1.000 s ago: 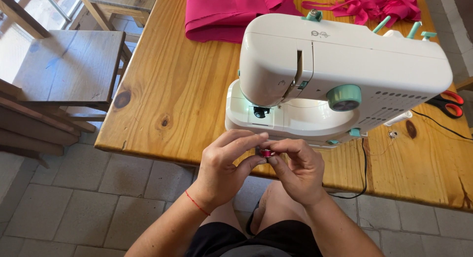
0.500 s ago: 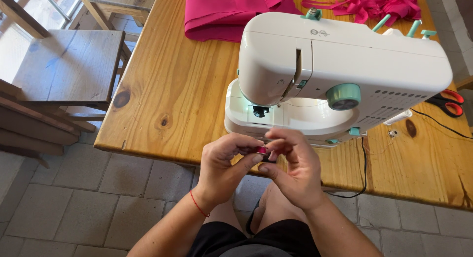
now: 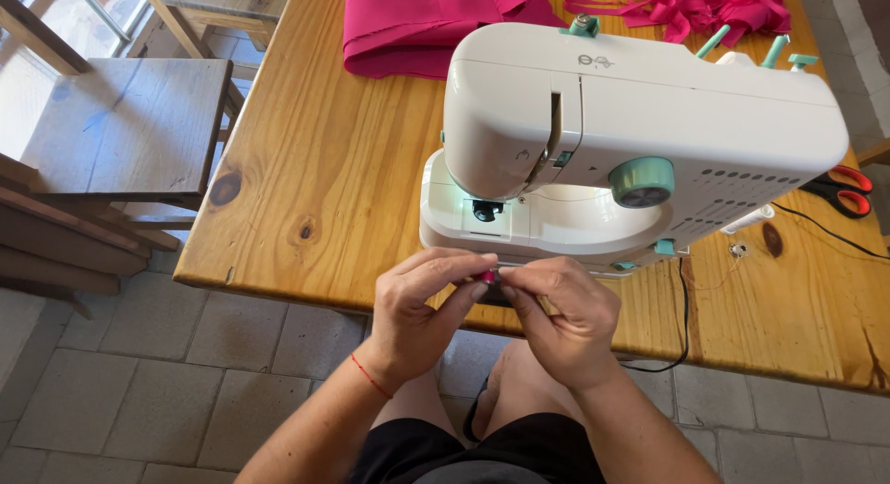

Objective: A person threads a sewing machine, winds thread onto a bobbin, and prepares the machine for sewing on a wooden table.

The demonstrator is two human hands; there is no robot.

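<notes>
- Bobbin (image 3: 488, 277), small, wound with pink thread: we hold it between both hands, just off the near edge of the table (image 3: 306, 169), below the front of the sewing machine (image 3: 630, 141).
- Left hand (image 3: 417, 312): thumb and forefinger pinch the bobbin from its left side; remaining fingers curled.
- Right hand (image 3: 565, 317): fingertips pressed together on the bobbin's right side; whether they also grip a thread end, we cannot tell.
- Handling note, our judgement: keep the pinch light and the bobbin level, so the thread stays wound.
- Beyond, on the table: folded pink fabric (image 3: 417, 25), pink fabric strips (image 3: 705, 6), red-handled scissors (image 3: 839, 189), black power cord (image 3: 684, 308).
- To the left: wooden chair (image 3: 120, 122).
</notes>
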